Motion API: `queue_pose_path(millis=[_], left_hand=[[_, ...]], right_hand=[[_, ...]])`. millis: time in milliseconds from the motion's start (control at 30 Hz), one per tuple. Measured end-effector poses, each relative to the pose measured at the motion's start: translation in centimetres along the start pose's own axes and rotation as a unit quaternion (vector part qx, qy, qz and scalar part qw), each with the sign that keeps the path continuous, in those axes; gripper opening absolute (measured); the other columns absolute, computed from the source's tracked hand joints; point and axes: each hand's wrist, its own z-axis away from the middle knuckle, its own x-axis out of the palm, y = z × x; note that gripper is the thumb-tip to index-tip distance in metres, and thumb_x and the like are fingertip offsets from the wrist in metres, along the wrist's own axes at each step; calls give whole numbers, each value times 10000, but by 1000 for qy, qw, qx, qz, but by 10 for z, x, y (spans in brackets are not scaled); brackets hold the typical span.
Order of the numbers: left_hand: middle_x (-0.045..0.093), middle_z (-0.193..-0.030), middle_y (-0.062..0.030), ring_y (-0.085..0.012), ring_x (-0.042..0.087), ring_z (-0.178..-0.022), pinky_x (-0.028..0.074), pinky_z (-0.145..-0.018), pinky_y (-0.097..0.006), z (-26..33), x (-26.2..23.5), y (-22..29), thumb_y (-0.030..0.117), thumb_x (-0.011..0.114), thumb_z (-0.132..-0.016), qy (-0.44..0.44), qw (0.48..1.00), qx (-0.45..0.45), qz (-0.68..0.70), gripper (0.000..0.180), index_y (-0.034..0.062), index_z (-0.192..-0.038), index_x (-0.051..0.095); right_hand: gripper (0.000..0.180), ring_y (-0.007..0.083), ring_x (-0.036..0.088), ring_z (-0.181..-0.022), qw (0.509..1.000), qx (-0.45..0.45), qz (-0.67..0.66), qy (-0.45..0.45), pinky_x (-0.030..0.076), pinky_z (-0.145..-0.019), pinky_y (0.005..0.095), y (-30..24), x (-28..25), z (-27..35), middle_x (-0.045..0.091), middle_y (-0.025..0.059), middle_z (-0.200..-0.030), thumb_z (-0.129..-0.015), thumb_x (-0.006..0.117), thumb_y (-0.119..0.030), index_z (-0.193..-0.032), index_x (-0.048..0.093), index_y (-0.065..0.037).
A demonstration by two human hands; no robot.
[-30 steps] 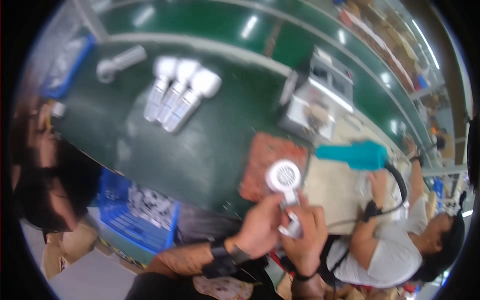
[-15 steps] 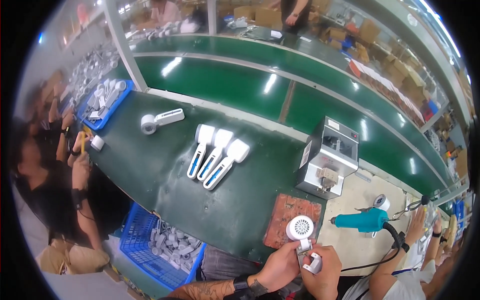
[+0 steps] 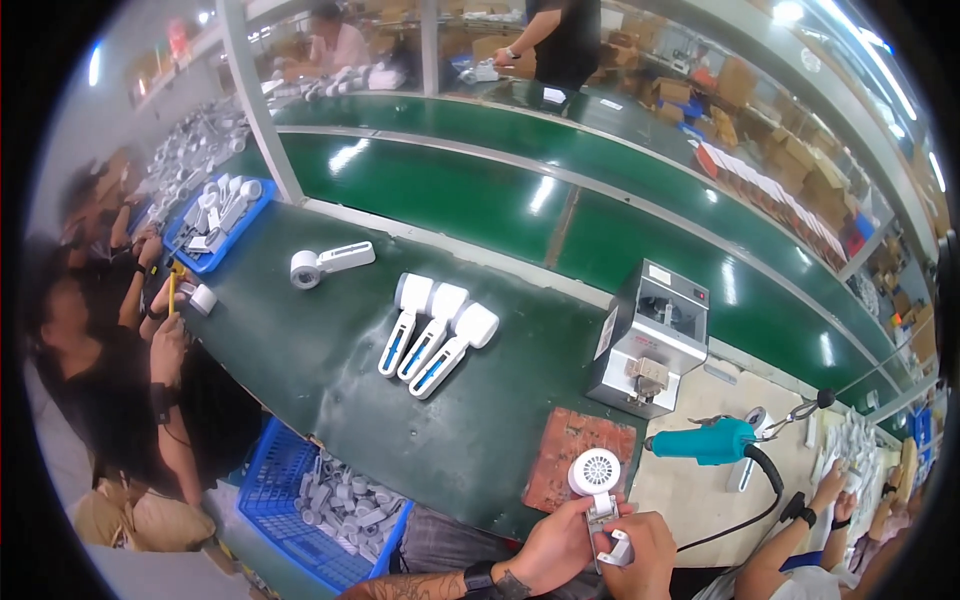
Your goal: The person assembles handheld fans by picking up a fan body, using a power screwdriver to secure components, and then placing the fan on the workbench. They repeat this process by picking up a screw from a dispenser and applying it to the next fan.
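Note:
A white handheld fan (image 3: 596,472) with a round slotted grille is in my hands at the near edge of the table, its head over a worn red board (image 3: 566,450). Around the handle just below the head, the fingers of my left hand (image 3: 552,552) are closed. My right hand (image 3: 646,552) is closed on a curved white plastic piece (image 3: 618,548) against the open handle; whether the piece is attached cannot be told. Further left, three white fans (image 3: 437,335) with blue strips in their handles lie side by side. Another fan (image 3: 330,262) lies beyond them.
A teal electric screwdriver (image 3: 705,442) hangs at the right, its black cable curving down. Behind the board stands a grey metal machine (image 3: 652,340). A blue crate (image 3: 262,500) of white parts is below the table; a blue tray (image 3: 262,205) is far left. Co-workers sit on both sides.
The view has shifted slightly, so the table sits lower. Both hands keep hold of the fan and the white piece. At the right, a co-worker's hands have moved.

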Motion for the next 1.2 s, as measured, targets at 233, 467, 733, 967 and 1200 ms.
queue_pose_path(millis=[233, 467, 733, 967, 1200], left_hand=[[599, -1408, -111, -234, 584, -1268, 423, -1120, -424, 0, 1, -2, 336, 383, -1103, 0, 1000, 6, -5, 462, 39, -1442, 486], [611, -1378, -95, -228, 574, -1278, 433, -1106, -427, -1, -4, -2, 321, 357, -1112, -9, 1000, -3, 7, 444, 43, -1429, 500], [598, -1398, -122, -248, 565, -1293, 378, -1161, -430, -2, 3, 1, 319, 352, -1117, 3, 1000, 6, 0, 452, 18, -1428, 485], [591, -1409, -127, -236, 560, -1305, 396, -1151, -421, -4, -5, -5, 299, 396, -1120, 4, 1000, 4, 4, 436, 19, -1444, 479], [554, -1469, -172, -250, 559, -1327, 449, -1138, -413, 1, 7, -1, 195, 475, -1108, 27, 997, 14, -73, 398, -27, -1438, 475]], right_hand=[[310, 426, 650, -947, 1000, -6, 20, 19, 535, -805, 460, 4, 5, 2, 650, 199, -1040, -752, 753, 22, -1042, 658, -29], [276, 408, 656, -948, 999, -40, 17, -18, 547, -809, 440, 4, -4, 0, 643, 181, -1065, -777, 784, -11, -1028, 673, -35], [223, 404, 634, -925, 999, 20, -31, -2, 531, -796, 432, 3, -1, -5, 609, 182, -1040, -821, 785, -32, -1010, 666, -17], [201, 403, 623, -933, 999, 29, -39, -4, 524, -809, 424, 7, 0, -2, 597, 190, -1026, -843, 778, -46, -1004, 664, -8], [208, 271, 639, -999, 966, 204, -158, 7, 526, -858, 377, 13, -3, 15, 647, 154, -1118, -869, 772, -79, -1052, 696, -17]])
